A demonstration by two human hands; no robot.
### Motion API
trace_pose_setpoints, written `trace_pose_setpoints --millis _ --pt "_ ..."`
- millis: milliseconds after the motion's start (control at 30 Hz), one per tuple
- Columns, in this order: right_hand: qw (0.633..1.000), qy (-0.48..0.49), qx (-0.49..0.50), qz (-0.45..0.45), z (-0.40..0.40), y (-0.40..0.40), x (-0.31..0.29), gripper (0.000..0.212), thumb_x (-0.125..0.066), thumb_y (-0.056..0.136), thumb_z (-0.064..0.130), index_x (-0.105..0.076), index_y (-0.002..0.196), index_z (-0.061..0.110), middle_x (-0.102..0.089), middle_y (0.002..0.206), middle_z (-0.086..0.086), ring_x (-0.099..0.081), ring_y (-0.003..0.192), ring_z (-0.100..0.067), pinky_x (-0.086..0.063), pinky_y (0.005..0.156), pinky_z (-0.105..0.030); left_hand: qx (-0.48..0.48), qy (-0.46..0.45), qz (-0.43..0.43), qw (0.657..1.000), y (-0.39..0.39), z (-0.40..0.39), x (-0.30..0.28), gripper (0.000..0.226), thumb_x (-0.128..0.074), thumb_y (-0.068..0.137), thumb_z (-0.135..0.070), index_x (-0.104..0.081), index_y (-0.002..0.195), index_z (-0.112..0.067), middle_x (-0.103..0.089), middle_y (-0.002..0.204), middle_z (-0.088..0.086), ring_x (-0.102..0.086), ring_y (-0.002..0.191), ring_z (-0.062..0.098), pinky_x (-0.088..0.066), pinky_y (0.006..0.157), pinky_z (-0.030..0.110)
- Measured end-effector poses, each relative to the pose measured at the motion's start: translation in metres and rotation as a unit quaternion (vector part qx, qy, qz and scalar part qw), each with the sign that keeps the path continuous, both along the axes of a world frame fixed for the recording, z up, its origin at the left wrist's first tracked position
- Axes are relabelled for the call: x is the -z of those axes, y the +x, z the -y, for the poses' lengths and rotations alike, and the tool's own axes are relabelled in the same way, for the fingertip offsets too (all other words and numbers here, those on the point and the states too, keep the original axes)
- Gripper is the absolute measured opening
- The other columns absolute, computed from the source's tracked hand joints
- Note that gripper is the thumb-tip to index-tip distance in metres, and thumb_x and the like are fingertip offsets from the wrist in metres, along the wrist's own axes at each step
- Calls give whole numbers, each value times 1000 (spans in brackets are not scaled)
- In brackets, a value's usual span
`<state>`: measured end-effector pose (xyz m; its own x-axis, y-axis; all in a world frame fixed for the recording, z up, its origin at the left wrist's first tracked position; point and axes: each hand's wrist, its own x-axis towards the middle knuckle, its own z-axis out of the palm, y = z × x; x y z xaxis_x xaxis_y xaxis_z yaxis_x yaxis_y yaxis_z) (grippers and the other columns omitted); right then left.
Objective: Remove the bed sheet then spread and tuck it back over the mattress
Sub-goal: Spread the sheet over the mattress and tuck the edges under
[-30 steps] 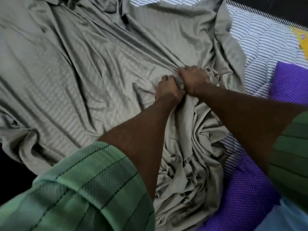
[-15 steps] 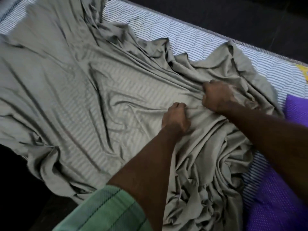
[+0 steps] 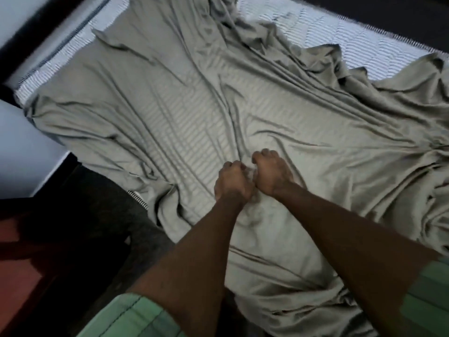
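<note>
Both fists side by side: left hand (image 3: 232,182) and right hand (image 3: 272,175) each grip bunched grey bed sheet (image 3: 170,117), which spreads rumpled over the striped mattress (image 3: 364,45) ahead.

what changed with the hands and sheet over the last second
The right hand, which had reached out apart from the left hand half a second ago, has come back beside it. Together they have gathered the sheet toward the person, and more striped mattress is bare along the far edge. Unchanged: both hands still grip bunched sheet, which stays wrinkled on the mattress.
</note>
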<state>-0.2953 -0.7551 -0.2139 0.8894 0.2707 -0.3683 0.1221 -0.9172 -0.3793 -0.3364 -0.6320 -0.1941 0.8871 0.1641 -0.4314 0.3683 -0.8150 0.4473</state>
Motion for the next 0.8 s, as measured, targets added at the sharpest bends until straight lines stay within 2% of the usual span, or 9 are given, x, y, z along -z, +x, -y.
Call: trace_pose_setpoints --millis 133,233,333,433,567,633,700,800 --pt "1000 20 -12 -1 -99 -22 8 31 -63 88 23 -59 117 13 -58 121 -9 -52 117 -29 -48 94 -43 23 13 -4 1000 -24 -95 -5 38 -60 92 -29 -62 129 -20 -55 132 3 -55 122 25 -49 97 39" --pt "999 35 -26 16 -181 -35 12 23 -55 93 23 -60 112 13 -60 115 -9 -54 112 -30 -48 91 -44 21 31 0 999 -47 -180 -12 29 -57 94 -28 -66 121 -23 -59 125 3 -58 117 27 -49 93 38" --pt "998 55 -30 26 -251 -33 9 20 -53 96 32 -62 106 16 -62 111 -8 -56 109 -31 -48 90 -43 6 32 16 999 -58 -251 -25 26 -56 93 -23 -68 115 -26 -61 121 0 -58 115 24 -48 91 36" --pt "995 84 -34 39 -317 -17 3 24 -56 95 40 -63 98 17 -65 104 -10 -59 103 -34 -48 87 -42 -31 20 14 999 -51 -317 -31 27 -55 91 -23 -68 114 -26 -60 121 0 -59 114 24 -52 89 37" --pt "993 88 -63 41 -390 18 -1 22 -60 91 37 -65 100 17 -66 107 -10 -58 105 -32 -45 86 -39 -92 20 26 995 -21 -380 -32 26 -55 91 -19 -66 114 -22 -60 120 1 -60 111 23 -50 86 33" --pt "993 94 -64 37 -416 34 1 20 -60 92 36 -63 100 18 -66 107 -6 -58 105 -30 -42 80 -36 -116 14 14 993 -2 -403 -33 23 -56 93 -21 -66 113 -23 -59 120 0 -60 109 22 -48 84 32" --pt "992 94 -79 39 -447 50 3 25 -62 91 37 -62 106 17 -65 109 -5 -58 106 -30 -41 78 -36 -163 5 5 987 22 -434 -33 17 -56 93 -25 -65 108 -27 -59 118 -2 -62 107 22 -50 86 33" --pt "996 9 -86 25 -494 69 7 52 -65 88 52 -58 124 15 -63 121 -10 -57 115 -33 -47 89 -43 -241 11 -9 970 59 -488 -23 19 -57 92 -29 -61 111 -27 -62 120 2 -64 110 27 -49 91 35"
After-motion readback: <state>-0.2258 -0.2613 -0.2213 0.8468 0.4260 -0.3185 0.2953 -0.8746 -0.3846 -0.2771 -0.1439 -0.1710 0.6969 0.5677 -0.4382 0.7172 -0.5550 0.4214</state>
